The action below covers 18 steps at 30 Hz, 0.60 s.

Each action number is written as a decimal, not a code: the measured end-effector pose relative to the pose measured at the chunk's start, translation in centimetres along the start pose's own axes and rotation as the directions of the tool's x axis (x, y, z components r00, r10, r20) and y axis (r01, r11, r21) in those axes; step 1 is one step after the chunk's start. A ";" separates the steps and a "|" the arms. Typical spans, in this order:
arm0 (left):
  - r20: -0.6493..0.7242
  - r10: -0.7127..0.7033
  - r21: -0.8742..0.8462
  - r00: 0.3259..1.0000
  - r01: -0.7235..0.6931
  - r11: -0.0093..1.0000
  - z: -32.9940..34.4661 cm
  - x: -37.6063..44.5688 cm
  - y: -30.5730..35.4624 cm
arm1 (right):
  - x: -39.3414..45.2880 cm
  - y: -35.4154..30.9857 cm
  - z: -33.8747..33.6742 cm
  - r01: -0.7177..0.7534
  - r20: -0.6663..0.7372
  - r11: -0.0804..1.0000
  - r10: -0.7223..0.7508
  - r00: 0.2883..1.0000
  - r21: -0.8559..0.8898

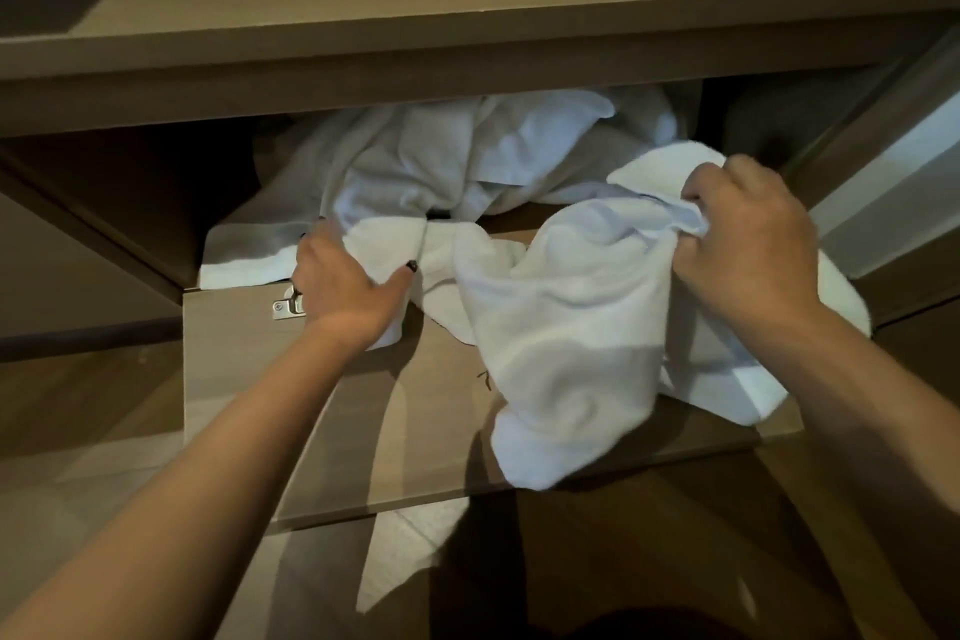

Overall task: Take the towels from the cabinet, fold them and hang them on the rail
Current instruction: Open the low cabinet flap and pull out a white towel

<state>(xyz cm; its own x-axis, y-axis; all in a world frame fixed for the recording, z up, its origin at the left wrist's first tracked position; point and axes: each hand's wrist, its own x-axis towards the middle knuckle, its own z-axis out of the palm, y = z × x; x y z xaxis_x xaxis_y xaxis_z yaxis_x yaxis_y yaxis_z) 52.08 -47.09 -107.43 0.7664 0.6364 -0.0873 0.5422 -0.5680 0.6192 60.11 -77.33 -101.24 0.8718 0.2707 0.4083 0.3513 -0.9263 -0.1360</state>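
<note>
A heap of crumpled white towels (467, 156) lies inside the open wooden cabinet (467, 68). One white towel (561, 343) hangs out over the lowered cabinet door (363, 431). My right hand (748, 244) grips the upper edge of this towel, fingers curled into the cloth. My left hand (343, 276) rests on the cloth at the front of the cabinet opening, thumb spread to the right; its fingertips are hidden in the folds. No rail is in view.
A metal hinge (288, 305) sits on the door just left of my left wrist. A second door panel (883, 130) stands open at the right. The wooden floor (78, 405) shows below and to the left.
</note>
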 end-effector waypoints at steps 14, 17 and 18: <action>0.017 -0.017 -0.415 1.000 0.022 0.910 0.3 -3.2 2.9 | -4.8 -1.1 6.3 -0.075 0.859 0.994 -0.032 0.511 0.082; -0.008 0.117 -0.508 0.993 -0.105 0.855 -0.1 -5.2 3.1 | -6.2 -0.8 7.3 0.164 0.840 0.985 -0.040 0.542 -0.059; -0.036 0.154 -0.501 0.987 -0.151 0.852 -0.3 -5.3 3.0 | -6.5 -0.8 7.4 0.208 0.793 0.975 -0.062 0.606 -0.083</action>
<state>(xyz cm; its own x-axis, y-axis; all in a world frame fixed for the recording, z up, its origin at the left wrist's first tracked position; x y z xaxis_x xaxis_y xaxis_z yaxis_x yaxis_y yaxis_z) 49.59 -52.03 -104.88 0.8279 0.5597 0.0369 0.1742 -0.3189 0.9316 56.68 -76.45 -110.49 0.7771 0.4288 -0.4606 0.4951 -0.8684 0.0268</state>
